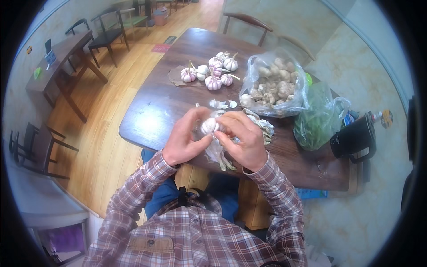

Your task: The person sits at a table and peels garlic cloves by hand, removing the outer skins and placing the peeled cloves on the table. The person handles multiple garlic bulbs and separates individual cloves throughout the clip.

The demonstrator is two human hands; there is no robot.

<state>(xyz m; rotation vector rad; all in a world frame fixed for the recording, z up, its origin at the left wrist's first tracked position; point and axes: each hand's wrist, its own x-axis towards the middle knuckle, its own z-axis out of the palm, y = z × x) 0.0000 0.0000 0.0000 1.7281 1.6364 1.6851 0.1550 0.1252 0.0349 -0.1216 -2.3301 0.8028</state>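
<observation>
Brown table [167, 100], loose skins [219, 104], garlic bulb [208, 126] — between fingers [227, 141]

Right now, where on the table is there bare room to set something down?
Bare: the left of the table, between its edge, the garlic bulbs and left hand; also the far end, beyond those bulbs. Crowded: the right, with garlic bag, green bag and kettle; peelings near the right hand.

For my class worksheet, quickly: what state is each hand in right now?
Left hand: closed, holding a garlic bulb.
Right hand: closed, gripping the same garlic bulb from its right side.
</observation>
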